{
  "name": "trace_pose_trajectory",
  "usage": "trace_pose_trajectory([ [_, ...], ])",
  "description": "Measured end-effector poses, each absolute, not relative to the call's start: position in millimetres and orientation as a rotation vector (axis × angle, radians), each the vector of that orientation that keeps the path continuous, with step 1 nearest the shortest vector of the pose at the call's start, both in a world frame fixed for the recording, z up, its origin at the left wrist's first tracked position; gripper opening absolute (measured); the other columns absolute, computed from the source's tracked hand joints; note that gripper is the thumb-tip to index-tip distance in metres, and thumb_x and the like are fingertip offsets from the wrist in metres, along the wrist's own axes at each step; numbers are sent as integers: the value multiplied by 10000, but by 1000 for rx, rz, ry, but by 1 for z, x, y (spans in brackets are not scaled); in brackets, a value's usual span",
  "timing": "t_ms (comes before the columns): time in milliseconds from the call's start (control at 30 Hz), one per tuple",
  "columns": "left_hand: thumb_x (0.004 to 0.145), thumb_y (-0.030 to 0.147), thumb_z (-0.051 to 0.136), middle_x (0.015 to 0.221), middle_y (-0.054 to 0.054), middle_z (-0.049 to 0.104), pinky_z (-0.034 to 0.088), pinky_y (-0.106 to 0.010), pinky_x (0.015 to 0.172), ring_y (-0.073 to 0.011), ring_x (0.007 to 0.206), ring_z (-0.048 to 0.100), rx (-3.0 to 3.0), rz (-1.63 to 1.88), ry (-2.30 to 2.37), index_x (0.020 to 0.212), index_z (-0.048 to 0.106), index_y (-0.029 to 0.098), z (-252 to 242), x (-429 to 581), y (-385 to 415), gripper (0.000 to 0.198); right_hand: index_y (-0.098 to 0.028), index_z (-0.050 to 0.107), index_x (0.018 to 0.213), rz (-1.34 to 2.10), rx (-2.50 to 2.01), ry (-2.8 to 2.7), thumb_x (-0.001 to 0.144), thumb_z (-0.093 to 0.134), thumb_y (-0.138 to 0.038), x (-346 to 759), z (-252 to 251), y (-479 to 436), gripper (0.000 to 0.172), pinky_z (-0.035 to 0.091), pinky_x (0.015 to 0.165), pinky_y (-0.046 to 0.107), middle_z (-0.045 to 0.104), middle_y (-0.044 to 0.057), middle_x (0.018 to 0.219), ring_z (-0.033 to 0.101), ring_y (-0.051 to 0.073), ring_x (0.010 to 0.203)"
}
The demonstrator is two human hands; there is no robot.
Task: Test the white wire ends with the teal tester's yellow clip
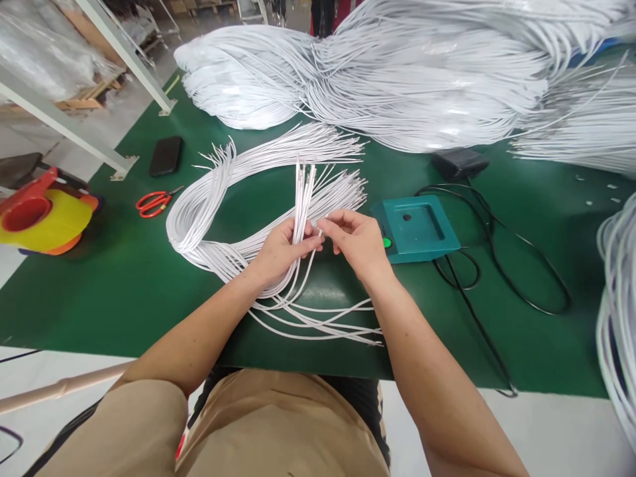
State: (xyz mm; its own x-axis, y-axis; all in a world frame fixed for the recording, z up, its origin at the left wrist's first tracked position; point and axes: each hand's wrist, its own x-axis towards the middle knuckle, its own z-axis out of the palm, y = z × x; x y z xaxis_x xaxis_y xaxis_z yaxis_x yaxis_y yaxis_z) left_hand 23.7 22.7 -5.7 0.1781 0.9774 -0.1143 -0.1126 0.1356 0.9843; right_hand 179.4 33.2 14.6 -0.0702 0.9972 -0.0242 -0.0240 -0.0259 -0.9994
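My left hand (281,255) is closed around a small bunch of white cables (303,199) that stands upright from my fist, ends pointing away from me. My right hand (355,240) is right beside it, pinching the tip of a single white cable (318,233) between thumb and fingers. The held cables trail down under my hands and fan out over the green table (124,278) near its front edge. A looped bundle of white cables (209,199) lies flat just behind and left of my hands.
A teal box with a green button (415,228) sits right of my hands, black cords (497,265) looping from it. Large heaps of white cable (397,73) fill the back. Red scissors (156,201), a black phone (165,156) and a yellow tape dispenser (42,218) lie left.
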Motion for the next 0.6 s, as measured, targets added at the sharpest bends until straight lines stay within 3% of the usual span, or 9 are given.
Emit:
trace_pose_trajectory([
  [133, 711, 315, 806, 786, 10, 633, 434, -193, 556, -113, 712, 662, 1166, 1033, 1064, 835, 550, 158, -6, 23, 23, 325, -170, 640, 670, 1340, -1147, -1157, 746, 676, -339, 180, 12, 33, 189, 376, 462, 229, 514, -61, 510, 428, 67, 437],
  [600, 725, 277, 782, 709, 7, 657, 386, -192, 503, -104, 638, 639, 1119, 1044, 1014, 776, 456, 172, -3, 26, 22, 346, -176, 535, 565, 1715, -993, -913, 701, 695, -244, 178, 12, 33, 221, 371, 467, 218, 482, -58, 505, 420, 61, 449],
])
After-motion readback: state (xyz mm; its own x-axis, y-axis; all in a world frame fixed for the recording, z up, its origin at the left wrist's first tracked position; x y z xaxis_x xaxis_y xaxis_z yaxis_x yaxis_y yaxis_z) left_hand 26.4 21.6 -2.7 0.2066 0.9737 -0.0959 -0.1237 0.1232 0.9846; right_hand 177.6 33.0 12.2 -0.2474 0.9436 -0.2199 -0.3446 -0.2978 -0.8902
